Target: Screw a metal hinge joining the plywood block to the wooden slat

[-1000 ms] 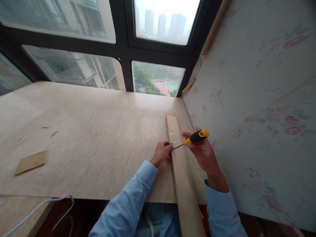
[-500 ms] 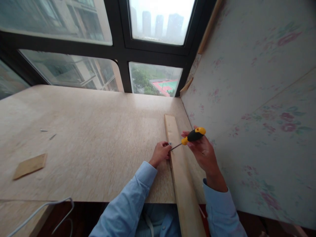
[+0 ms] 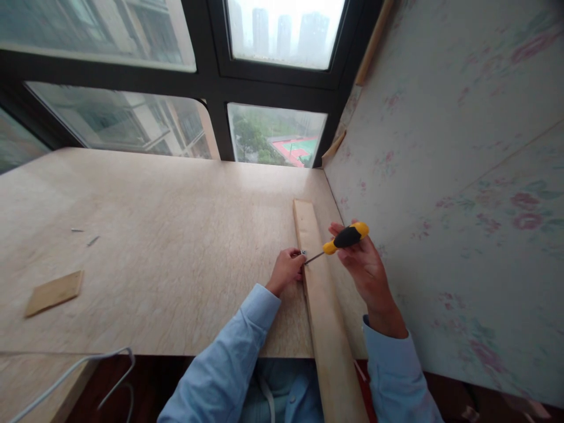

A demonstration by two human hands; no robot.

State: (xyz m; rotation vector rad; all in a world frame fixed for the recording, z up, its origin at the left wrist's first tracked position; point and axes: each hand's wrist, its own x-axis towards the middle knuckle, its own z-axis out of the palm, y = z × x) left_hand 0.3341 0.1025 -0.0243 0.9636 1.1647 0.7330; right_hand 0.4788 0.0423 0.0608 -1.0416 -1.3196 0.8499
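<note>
The wooden board [image 3: 328,329] is lying lengthwise, its long axis running away from the person toward the window frame [image 3: 215,88], leaning a little leftward at the far end; its near end is jutting past the front edge of the stone-look countertop [image 3: 176,264]. Key relation: the shaft of the screwdriver [image 3: 349,237] is slanting down and leftward across the board, its tip pointing in at the board's left edge, right by the left thumb. Whether the tip is seating in a screw, cannot tell; too small. The left hand [image 3: 286,270] is nearer that spot, coming in from the left, fingers bunching closely at the edge and pinching what looks like a small metal fitting [image 3: 304,252]; its exact shape is hiding behind the fingertips. The right hand [image 3: 368,270] is standing off to the board's right, between board and papered wall [image 3: 462,235], grasping the yellow-and-black handle loosely, thumb side toward the board, some fingers extending rather than curling tight. The handle is sitting higher than the tip, butt end aiming up and right. Well apart at left, a flat wood piece [image 3: 55,294] is resting near two slim metal bits [image 3: 93,241].
</note>
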